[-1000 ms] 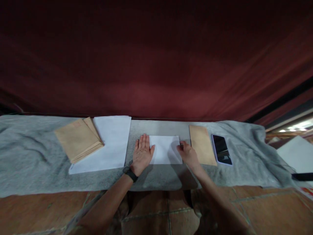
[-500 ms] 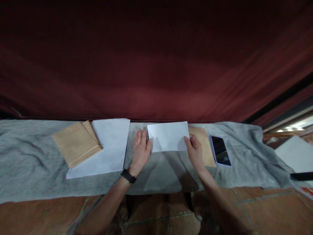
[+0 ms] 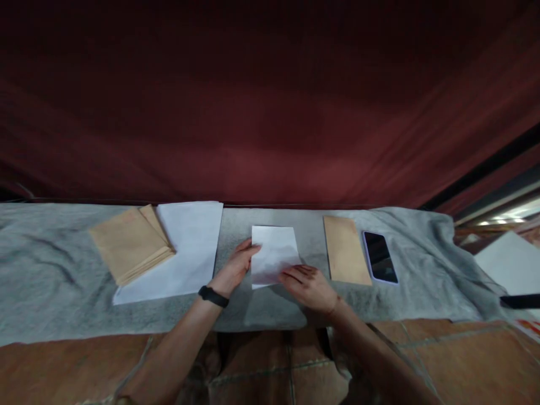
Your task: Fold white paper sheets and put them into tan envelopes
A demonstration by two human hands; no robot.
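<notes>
A folded white sheet of paper (image 3: 273,247) is held upright-wise, longer from top to bottom, over the grey cloth in front of me. My left hand (image 3: 239,263) grips its left edge, thumb on top and fingers behind. At the lower right corner my right hand (image 3: 307,284) has its fingers closed on the paper, and its thumb is hidden. A single brown envelope (image 3: 346,250) lies flat to the right of the paper. Left of my hands is a stack of white paper (image 3: 196,247), with several brown envelopes (image 3: 130,242) resting across its left part.
A phone (image 3: 380,257) in a pale purple case lies right of the single envelope. The grey cloth (image 3: 430,264) is wrinkled at both ends. Behind it hangs a dark red curtain (image 3: 270,140). A white board-like object (image 3: 510,261) stands at the far right.
The folded paper has been turned from lying wide to standing tall and no longer covers part of the single envelope. My left hand has closed on it; my right hand has moved left and down.
</notes>
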